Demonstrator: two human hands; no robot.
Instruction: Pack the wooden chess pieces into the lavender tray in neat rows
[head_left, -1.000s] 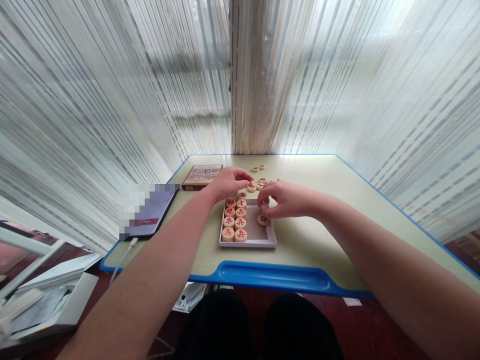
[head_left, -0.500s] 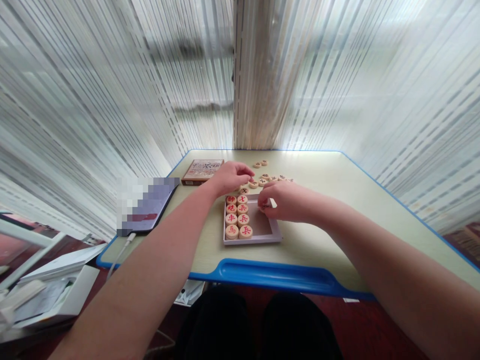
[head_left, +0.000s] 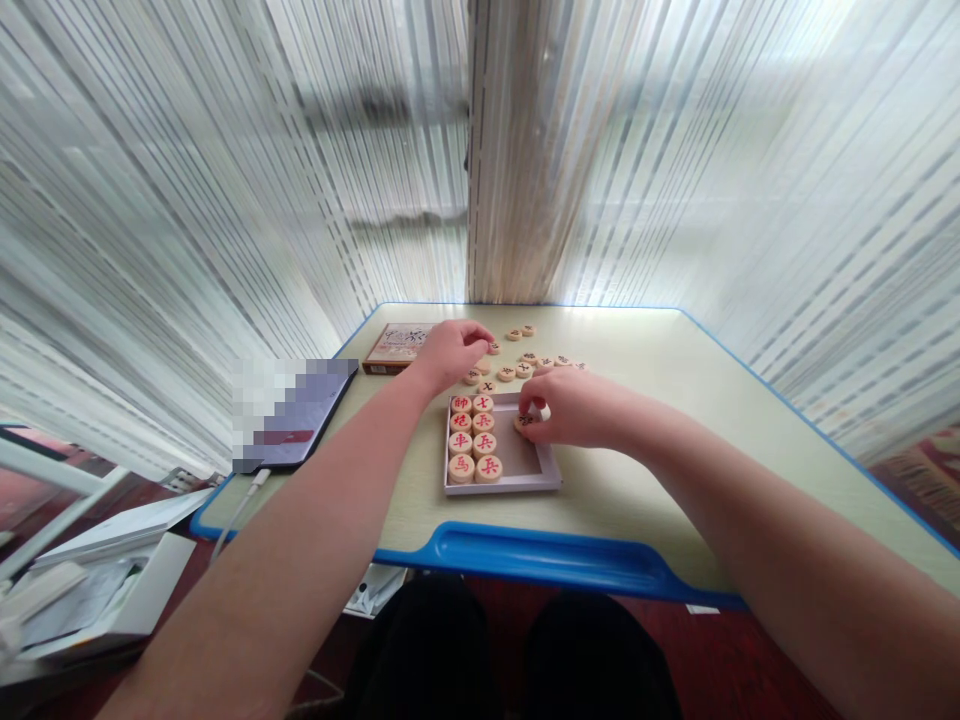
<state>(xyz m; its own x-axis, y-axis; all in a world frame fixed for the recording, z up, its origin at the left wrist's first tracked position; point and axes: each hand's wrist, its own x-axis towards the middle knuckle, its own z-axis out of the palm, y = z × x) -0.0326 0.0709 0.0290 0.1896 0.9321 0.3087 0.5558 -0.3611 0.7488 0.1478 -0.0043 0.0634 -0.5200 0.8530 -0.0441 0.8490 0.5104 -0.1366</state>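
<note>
My right hand (head_left: 566,403) pinches a round wooden Chinese chess piece (head_left: 523,423) with a dark character, over the open right part of a shallow pale box tray (head_left: 502,488). Two columns of red-lettered pieces (head_left: 484,445) fill the tray's left side. Beyond the tray, my left hand (head_left: 452,353) is closed, thumb and finger at another chess piece (head_left: 494,348); whether it is lifted I cannot tell. Loose dark-lettered pieces (head_left: 506,373) lie between the hands, and one piece (head_left: 487,387) is just behind the tray's far edge.
A printed box lid (head_left: 394,345) lies behind my left forearm. A tablet (head_left: 307,415) with a white cable (head_left: 259,480) sits at the table's left edge. Two pieces (head_left: 514,335) lie farther back. The table (head_left: 675,370) has a blue rim with a front trough (head_left: 555,555).
My left hand has moved slightly left and back, from the loose pieces near the middle to another piece. My right hand still holds its piece over the tray, moved slightly left and lower.
</note>
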